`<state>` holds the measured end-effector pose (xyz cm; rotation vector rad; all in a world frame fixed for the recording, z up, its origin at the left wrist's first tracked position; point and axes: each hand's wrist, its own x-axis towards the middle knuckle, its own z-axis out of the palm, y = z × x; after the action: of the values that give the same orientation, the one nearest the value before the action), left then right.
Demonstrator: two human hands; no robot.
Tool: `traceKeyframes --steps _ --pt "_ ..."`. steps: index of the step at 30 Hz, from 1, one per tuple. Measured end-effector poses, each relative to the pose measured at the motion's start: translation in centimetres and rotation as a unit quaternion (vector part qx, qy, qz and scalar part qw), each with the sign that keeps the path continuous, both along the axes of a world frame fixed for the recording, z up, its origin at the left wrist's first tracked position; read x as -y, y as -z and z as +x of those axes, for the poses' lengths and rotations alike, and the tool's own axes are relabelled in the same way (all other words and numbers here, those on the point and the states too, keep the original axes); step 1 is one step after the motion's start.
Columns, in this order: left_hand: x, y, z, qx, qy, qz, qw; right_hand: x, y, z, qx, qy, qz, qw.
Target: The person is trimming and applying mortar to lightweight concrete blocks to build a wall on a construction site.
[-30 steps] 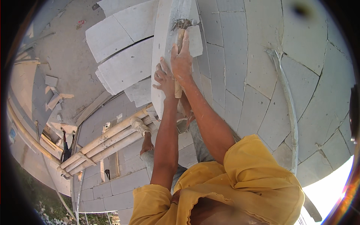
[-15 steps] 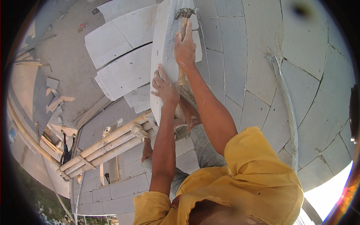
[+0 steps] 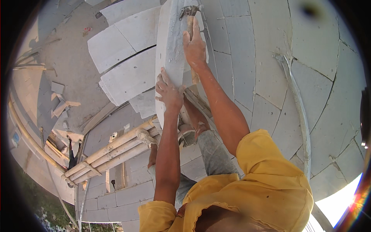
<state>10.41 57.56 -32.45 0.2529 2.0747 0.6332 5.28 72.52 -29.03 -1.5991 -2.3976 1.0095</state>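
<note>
A long, pale grey block [image 3: 169, 42] runs vertically through the picture's centre, its face rough and dusty near the upper end. My left hand [image 3: 169, 92] rests on its lower part with fingers spread. Farther up, my right hand [image 3: 194, 50] grips a claw hammer by its wooden handle, with the metal head [image 3: 190, 11] lying over the top part of the block. The lower end of the handle sticks out below my right wrist.
Pale slabs [image 3: 127, 69] are stacked to the left, a blockwork surface [image 3: 270, 85] with a corrugated conduit [image 3: 295, 92] to the right. Bamboo poles [image 3: 108, 154] cross below, by my feet. Another person [image 3: 71, 154] is at the far lower left; bright sky shows lower right.
My right hand has moved up and slightly right with the hammer, away from my body. My left hand has slid down along the block, toward me.
</note>
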Motion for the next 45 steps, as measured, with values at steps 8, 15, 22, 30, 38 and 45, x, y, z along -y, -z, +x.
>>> traceKeyframes --steps 8,15,22,30,38,45 --pt "0.9 1.1 0.5 -0.039 -0.041 -0.025 0.998 6.3 0.0 3.6 0.054 0.023 -0.108 0.992" --pt "-0.1 0.7 0.4 -0.011 -0.009 -0.025 1.000 3.7 0.6 1.1 0.003 0.017 0.010 1.000" --pt "1.4 1.4 -0.1 0.002 -0.036 -0.019 0.999 6.5 1.1 3.7 0.009 -0.015 -0.047 0.999" --pt "0.8 0.9 0.8 -0.001 -0.022 -0.018 1.000 7.5 0.0 5.1 -0.005 0.042 -0.054 0.998" --pt "0.7 0.2 -0.4 0.006 -0.028 -0.016 0.999 -2.3 0.5 -1.4 -0.061 -0.025 0.040 0.997" --pt "-0.3 0.3 -0.3 -0.001 -0.012 -0.010 1.000 -8.0 4.4 -4.2 0.082 -0.092 0.089 0.988"
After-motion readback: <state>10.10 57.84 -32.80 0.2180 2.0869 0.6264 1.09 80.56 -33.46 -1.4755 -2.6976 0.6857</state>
